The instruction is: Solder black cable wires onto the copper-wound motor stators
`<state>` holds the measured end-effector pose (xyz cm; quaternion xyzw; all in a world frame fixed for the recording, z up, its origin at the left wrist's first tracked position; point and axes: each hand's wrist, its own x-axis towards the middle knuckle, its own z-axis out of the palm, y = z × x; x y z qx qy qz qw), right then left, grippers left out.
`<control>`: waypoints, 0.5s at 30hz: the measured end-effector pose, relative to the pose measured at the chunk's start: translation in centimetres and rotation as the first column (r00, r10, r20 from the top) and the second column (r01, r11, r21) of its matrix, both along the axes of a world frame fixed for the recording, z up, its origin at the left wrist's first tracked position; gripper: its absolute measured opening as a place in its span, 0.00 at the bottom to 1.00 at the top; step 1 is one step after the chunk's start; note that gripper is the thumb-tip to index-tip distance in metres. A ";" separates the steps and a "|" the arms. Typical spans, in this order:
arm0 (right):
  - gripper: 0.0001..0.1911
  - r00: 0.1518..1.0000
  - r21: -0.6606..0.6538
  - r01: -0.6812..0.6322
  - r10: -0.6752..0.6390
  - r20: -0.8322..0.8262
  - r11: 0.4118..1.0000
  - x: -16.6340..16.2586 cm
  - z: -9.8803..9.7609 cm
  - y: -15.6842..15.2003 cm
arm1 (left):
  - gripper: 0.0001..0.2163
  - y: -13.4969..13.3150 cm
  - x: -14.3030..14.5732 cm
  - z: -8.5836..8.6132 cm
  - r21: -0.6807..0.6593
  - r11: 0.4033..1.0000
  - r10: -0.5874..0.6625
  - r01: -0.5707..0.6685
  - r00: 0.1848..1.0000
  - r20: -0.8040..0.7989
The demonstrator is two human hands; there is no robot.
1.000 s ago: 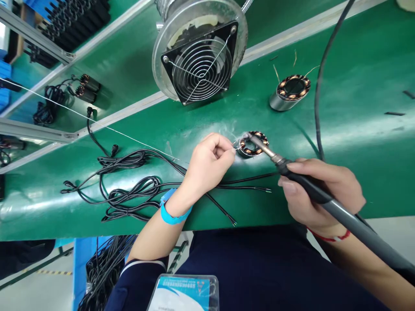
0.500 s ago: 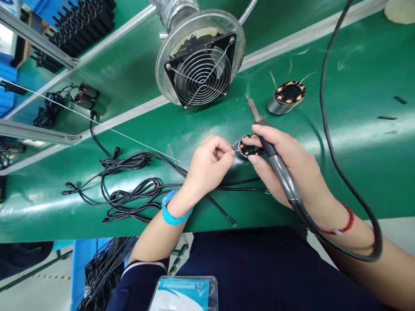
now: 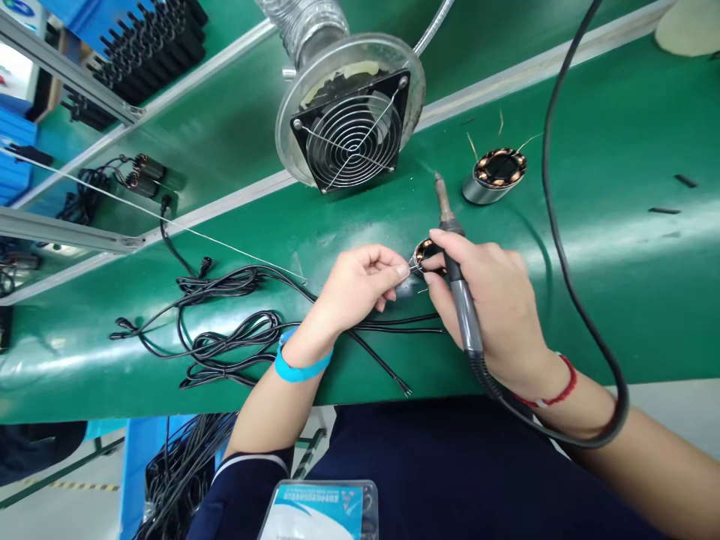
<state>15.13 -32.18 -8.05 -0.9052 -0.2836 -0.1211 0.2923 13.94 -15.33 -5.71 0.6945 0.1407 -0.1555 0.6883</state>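
My right hand (image 3: 489, 300) is closed around the grip of a soldering iron (image 3: 464, 300), its tip pointing away from me. Fingers of that hand also reach the small motor stator (image 3: 423, 253), a ring with copper windings, and partly cover it. My left hand (image 3: 365, 289) pinches thin wire leads at the stator's left side; exactly how the leads join there is too small to tell. Behind the iron, a second stator (image 3: 488, 193) stands upright on the green bench with a few thin leads sticking up.
A fume extractor fan (image 3: 353, 146) hangs over the bench's back. Coiled black cables (image 3: 225, 345) lie to the left, their stripped ends running under my left wrist. The iron's cord (image 3: 554, 225) loops on the right. Black tube pieces (image 3: 664, 211) lie at the far right.
My right hand and the soldering iron have shifted left and turned more upright, with the tip slightly lower in view. The left hand stays pinched near the stator.
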 end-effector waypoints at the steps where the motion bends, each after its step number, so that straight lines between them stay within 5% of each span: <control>1: 0.21 1.000 -0.005 0.002 -0.002 0.003 1.000 0.0 0.0 0.1 | 0.04 0.0 0.1 -0.1 -0.039 0.999 0.006 -0.006 1.000 -0.019; 5: 0.20 0.999 0.046 -0.018 0.019 -0.028 0.999 -0.2 0.3 0.3 | 0.05 0.1 0.0 -0.3 -0.045 0.999 0.026 -0.026 1.000 0.008; 8: 0.20 0.998 0.114 -0.031 0.038 -0.059 0.993 -0.2 0.5 0.3 | 0.06 0.0 -0.3 -0.5 0.069 0.995 0.050 -0.067 0.974 0.223; 11: 0.22 0.994 0.198 -0.029 0.049 -0.098 0.980 -0.1 0.5 0.3 | 0.05 -0.2 -0.6 -0.7 0.223 0.970 -0.032 -0.098 0.856 0.515; 15: 0.23 0.985 0.309 -0.024 0.076 -0.157 0.951 0.1 0.3 0.3 | 0.06 -0.4 -0.7 -1.0 0.402 0.907 -0.182 -0.126 0.744 0.643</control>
